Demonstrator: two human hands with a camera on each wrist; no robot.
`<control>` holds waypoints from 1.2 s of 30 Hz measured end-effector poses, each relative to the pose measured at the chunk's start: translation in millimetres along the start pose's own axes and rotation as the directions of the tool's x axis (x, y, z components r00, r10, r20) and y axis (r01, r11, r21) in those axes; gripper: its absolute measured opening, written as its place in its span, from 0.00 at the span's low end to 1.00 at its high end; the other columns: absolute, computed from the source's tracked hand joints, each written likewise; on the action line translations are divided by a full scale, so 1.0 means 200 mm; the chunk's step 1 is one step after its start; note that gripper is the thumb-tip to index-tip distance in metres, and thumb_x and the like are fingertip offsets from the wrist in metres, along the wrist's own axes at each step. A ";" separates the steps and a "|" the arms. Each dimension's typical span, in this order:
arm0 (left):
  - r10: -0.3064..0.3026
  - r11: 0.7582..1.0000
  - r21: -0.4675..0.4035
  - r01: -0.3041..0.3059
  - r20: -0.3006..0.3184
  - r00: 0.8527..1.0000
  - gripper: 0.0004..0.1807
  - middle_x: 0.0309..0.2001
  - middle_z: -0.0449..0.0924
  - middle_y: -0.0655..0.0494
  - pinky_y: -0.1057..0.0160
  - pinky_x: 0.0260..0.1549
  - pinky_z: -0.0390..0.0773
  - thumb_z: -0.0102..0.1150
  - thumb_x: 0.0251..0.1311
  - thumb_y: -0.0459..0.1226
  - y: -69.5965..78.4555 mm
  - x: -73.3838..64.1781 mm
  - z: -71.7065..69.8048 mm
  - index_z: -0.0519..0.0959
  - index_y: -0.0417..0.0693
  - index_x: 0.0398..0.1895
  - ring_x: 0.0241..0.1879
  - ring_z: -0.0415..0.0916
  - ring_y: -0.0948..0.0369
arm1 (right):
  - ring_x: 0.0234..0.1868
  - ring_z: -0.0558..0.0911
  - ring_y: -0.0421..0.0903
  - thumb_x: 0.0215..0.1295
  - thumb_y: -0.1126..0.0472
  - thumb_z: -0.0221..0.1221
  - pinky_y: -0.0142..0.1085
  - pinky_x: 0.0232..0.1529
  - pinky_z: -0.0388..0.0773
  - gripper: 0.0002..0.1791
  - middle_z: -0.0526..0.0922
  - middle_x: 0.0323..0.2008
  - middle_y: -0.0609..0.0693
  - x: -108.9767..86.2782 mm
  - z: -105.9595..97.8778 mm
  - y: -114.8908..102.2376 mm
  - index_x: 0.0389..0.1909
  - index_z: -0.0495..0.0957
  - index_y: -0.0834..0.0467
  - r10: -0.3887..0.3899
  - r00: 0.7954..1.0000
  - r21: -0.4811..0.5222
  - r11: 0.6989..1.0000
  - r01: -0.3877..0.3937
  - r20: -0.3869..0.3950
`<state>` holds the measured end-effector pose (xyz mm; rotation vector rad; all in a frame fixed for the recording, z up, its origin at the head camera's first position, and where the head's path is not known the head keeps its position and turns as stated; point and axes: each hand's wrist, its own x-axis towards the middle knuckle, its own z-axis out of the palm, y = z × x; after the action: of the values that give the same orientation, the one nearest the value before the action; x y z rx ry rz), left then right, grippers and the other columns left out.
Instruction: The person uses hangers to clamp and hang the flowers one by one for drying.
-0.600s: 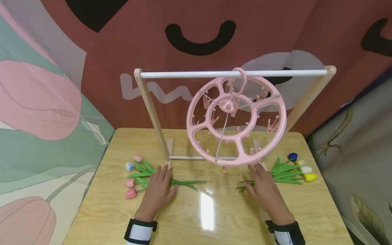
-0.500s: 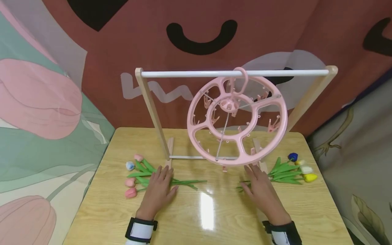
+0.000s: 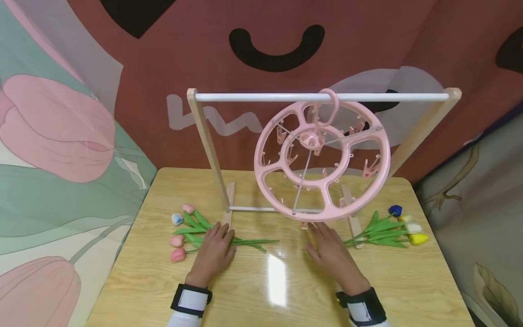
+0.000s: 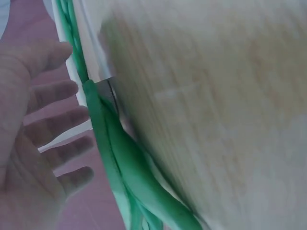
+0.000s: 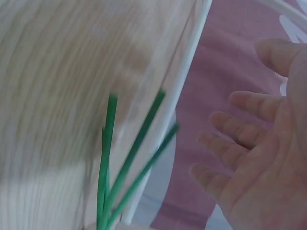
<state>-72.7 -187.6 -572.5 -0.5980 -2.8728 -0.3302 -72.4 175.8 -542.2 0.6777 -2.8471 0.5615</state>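
Observation:
My left hand (image 3: pixel 214 250), fingers relaxed, is over the stems of a bunch of artificial tulips (image 3: pixel 192 230) with pink and light blue heads. In the left wrist view the green leaves (image 4: pixel 129 163) lie beyond the spread fingers (image 4: pixel 57 124), apart from them. My right hand (image 3: pixel 333 252) hovers left of a second tulip bunch (image 3: pixel 382 231) with blue, white and yellow heads. The right wrist view has its stem ends (image 5: pixel 129 163) away from the loosely bent fingers (image 5: pixel 235 139). Neither hand holds anything. A round pink clip hanger (image 3: pixel 327 200) hangs above and behind the right hand.
A wooden stand (image 3: pixel 210 154) with a white top rod (image 3: pixel 261 97) carries the hanger by its hook, and its feet rest on the wooden table (image 3: pixel 253 290). Small pink clips (image 3: pixel 371 168) dangle from the hanger rings. A patterned cloth (image 3: pixel 163 59) covers the wall behind.
My right hand has moved left, off the stems of the right bunch, so they show more. The left hand stays over its stems. The whole head view has shifted slightly.

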 end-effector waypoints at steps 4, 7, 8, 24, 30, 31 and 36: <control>0.038 0.999 0.018 -0.037 -0.028 0.999 0.18 0.52 0.80 0.40 0.34 0.56 0.72 0.68 0.52 0.40 -0.01 0.00 0.01 0.81 0.41 0.45 0.57 0.71 0.39 | 0.63 0.70 0.61 0.61 0.52 0.64 0.66 0.60 0.69 0.38 0.68 0.67 0.66 0.03 0.06 -0.06 0.68 0.65 0.63 -0.063 0.998 0.030 0.998 0.063 0.003; 0.062 0.998 0.022 -0.061 -0.056 0.996 0.16 0.49 0.81 0.41 0.36 0.53 0.74 0.70 0.50 0.37 -0.01 0.00 0.02 0.82 0.42 0.43 0.54 0.73 0.41 | 0.64 0.70 0.62 0.62 0.51 0.63 0.63 0.63 0.68 0.37 0.70 0.65 0.68 0.05 0.09 -0.12 0.68 0.64 0.65 -0.092 0.995 0.044 0.995 0.090 0.048; 0.070 0.997 0.020 -0.069 -0.065 0.995 0.16 0.48 0.81 0.41 0.37 0.53 0.75 0.70 0.50 0.35 -0.02 0.00 0.02 0.82 0.42 0.43 0.53 0.73 0.42 | 0.65 0.69 0.62 0.63 0.50 0.62 0.62 0.65 0.67 0.37 0.69 0.65 0.68 0.06 0.10 -0.14 0.68 0.65 0.65 -0.100 0.993 0.053 0.994 0.096 0.068; 0.116 0.993 0.042 -0.113 -0.105 0.988 0.14 0.40 0.82 0.46 0.50 0.40 0.82 0.64 0.47 0.24 -0.01 -0.02 0.01 0.85 0.41 0.40 0.40 0.77 0.50 | 0.68 0.66 0.57 0.68 0.53 0.56 0.59 0.68 0.64 0.28 0.69 0.68 0.61 0.27 0.27 -0.38 0.66 0.67 0.58 -0.250 0.951 0.059 0.968 0.244 0.184; 0.115 0.993 0.040 -0.111 -0.128 0.985 0.13 0.35 0.81 0.49 0.54 0.35 0.81 0.64 0.50 0.26 0.00 -0.02 -0.01 0.85 0.41 0.41 0.36 0.76 0.53 | 0.51 0.79 0.52 0.66 0.57 0.58 0.47 0.51 0.81 0.15 0.82 0.50 0.54 0.34 0.34 -0.42 0.52 0.78 0.57 -0.348 0.934 -0.032 0.936 0.351 0.077; 0.113 0.993 0.041 -0.108 -0.129 0.985 0.13 0.35 0.81 0.49 0.55 0.34 0.81 0.64 0.50 0.26 0.00 -0.02 -0.01 0.85 0.41 0.41 0.35 0.75 0.53 | 0.46 0.80 0.50 0.65 0.58 0.59 0.44 0.45 0.82 0.13 0.82 0.45 0.52 0.35 0.35 -0.42 0.48 0.80 0.56 -0.356 0.932 -0.052 0.932 0.359 0.064; 0.110 0.993 0.055 -0.103 -0.131 0.985 0.16 0.34 0.81 0.50 0.57 0.33 0.81 0.66 0.46 0.23 0.02 -0.01 -0.05 0.86 0.40 0.42 0.35 0.74 0.55 | 0.35 0.78 0.43 0.64 0.59 0.61 0.36 0.33 0.82 0.04 0.80 0.33 0.45 0.38 0.37 -0.42 0.38 0.82 0.53 -0.347 0.937 -0.048 0.936 0.348 0.041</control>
<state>-67.3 -187.7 -563.6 -0.6898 -2.7004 -0.2727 -105.7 47.1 -565.4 1.1564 -2.6647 0.4155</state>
